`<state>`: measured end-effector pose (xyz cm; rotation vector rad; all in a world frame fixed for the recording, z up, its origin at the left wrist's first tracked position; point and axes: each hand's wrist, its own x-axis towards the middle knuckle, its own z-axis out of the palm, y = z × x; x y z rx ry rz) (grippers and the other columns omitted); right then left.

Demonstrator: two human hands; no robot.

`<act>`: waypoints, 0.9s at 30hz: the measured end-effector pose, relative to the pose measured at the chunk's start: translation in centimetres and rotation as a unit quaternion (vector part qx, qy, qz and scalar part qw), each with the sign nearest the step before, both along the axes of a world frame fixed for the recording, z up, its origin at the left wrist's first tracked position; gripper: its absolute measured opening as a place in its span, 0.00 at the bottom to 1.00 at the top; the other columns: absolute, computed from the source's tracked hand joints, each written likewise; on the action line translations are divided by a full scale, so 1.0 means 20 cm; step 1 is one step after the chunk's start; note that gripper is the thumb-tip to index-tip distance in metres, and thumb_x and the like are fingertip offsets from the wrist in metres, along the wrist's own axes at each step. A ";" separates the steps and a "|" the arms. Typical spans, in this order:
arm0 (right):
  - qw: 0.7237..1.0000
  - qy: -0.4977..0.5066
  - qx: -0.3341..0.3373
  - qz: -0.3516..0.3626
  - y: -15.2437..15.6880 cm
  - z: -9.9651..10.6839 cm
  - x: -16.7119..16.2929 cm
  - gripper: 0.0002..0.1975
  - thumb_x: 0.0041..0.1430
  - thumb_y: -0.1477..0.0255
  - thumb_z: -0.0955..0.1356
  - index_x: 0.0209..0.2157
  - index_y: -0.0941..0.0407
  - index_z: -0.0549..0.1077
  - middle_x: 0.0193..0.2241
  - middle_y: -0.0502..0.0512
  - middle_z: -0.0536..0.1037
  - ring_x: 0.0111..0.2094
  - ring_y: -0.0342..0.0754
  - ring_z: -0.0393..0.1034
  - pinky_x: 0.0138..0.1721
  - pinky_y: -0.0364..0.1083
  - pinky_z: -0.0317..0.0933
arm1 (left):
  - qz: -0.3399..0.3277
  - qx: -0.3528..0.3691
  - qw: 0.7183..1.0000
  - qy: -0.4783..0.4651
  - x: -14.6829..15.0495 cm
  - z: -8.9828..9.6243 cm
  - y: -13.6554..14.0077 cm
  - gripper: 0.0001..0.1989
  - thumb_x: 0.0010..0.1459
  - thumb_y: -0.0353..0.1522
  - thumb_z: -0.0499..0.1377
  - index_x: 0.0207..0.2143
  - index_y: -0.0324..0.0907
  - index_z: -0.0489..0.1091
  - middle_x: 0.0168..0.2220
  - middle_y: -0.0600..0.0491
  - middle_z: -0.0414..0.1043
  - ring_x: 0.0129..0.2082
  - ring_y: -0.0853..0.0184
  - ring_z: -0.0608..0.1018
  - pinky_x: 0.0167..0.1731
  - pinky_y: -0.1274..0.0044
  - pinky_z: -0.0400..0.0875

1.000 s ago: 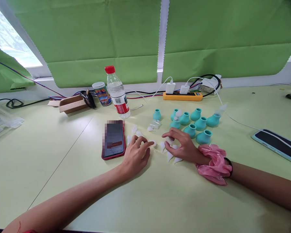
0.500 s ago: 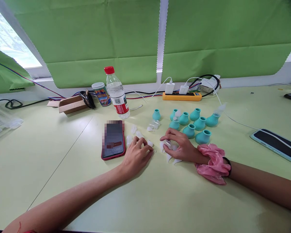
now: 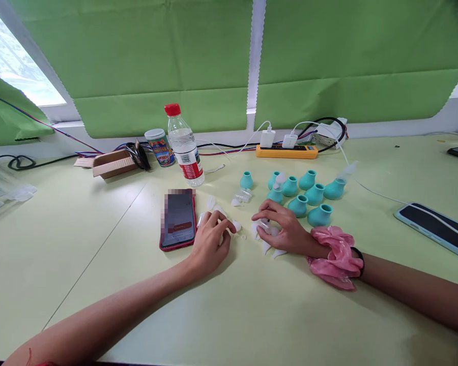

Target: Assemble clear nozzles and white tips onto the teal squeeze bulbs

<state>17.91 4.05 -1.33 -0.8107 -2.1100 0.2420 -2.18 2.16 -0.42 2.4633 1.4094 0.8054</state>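
Note:
My left hand rests low over the table, fingers bent and apart, beside several small translucent white pieces. Nothing shows between its fingertips. A tiny ring lies just right of it. My right hand, with a pink scrunchie at the wrist, has thumb and fingers around a small clear plastic piece. White pointed pieces lie under and in front of this hand. Behind it stand several turquoise rounded pots with open necks; one bears a clear piece on top.
Left of my left hand lies a red-cased phone. A water bottle, a can and an open cardboard box stand farther back. An orange power strip feeds white cables; another phone lies at right.
My left hand has drawn back a little to the left, away from the tiny ring, which now lies in plain view. The right hand has hardly moved. The left phone's screen has changed.

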 end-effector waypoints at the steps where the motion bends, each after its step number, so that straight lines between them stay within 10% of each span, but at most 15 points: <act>1: 1.000 0.000 0.001 -0.001 0.00 0.00 0.00 0.10 0.46 0.79 0.65 0.33 0.56 0.69 0.30 0.53 0.64 0.30 0.43 0.63 0.29 0.43 0.61 | -0.001 -0.003 1.000 0.000 0.00 0.00 0.00 0.13 0.47 0.19 0.47 0.28 0.41 0.67 0.33 0.51 0.62 0.34 0.65 0.63 0.33 0.73 0.63; 10: 1.000 0.007 0.013 -0.007 0.00 0.00 -0.01 0.09 0.47 0.77 0.65 0.34 0.56 0.69 0.31 0.53 0.65 0.31 0.44 0.65 0.30 0.43 0.62 | -0.093 0.019 0.995 0.042 0.01 0.00 -0.02 0.11 0.53 0.31 0.52 0.39 0.45 0.69 0.40 0.48 0.59 0.39 0.61 0.61 0.39 0.68 0.63; 27: 0.995 0.014 -0.034 0.091 -0.11 0.05 -0.05 0.08 0.48 0.80 0.65 0.32 0.55 0.69 0.37 0.57 0.72 0.36 0.45 0.69 0.36 0.44 0.66 | -0.101 0.022 0.993 -0.059 0.00 -0.01 0.01 0.05 0.53 0.29 0.54 0.27 0.40 0.68 0.26 0.51 0.70 0.32 0.66 0.65 0.30 0.75 0.66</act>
